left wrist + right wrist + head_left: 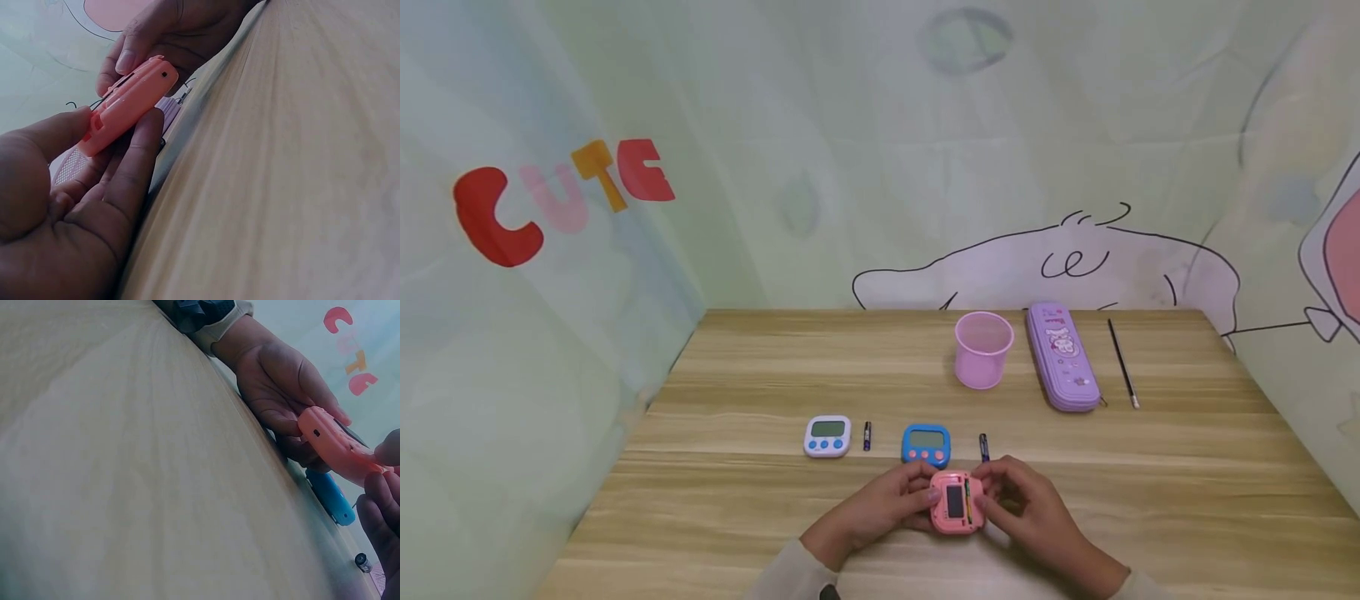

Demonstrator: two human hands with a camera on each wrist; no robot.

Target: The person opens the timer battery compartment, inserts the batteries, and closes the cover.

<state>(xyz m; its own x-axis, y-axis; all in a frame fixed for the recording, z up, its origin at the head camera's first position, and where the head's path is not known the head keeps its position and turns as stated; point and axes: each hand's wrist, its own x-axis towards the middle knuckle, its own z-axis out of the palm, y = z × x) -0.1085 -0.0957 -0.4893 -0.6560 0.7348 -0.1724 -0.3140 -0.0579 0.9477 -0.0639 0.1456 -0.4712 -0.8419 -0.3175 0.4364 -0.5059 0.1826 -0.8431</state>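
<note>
A pink digital timer (945, 522), its back facing up, is held between both hands just above the table. My left hand (886, 505) grips its left edge, thumb on top and fingers underneath. The right hand (1033, 510) pinches the opposite edge beside a narrow uncovered slot, where a thin green and yellow strip (967, 502) shows; whether this is a battery I cannot tell. Right behind the pink timer lies a blue timer (927, 440), screen up. One small dark battery (983, 446) lies beyond the right fingers.
Farther left on the wooden table (730, 500) are a white timer (827, 437) and another dark battery (867, 436). Toward the back stand a pink cup (982, 358), a purple pencil case (1064, 358) and a black pencil (1122, 363). A printed curtain (805, 150) hangs behind.
</note>
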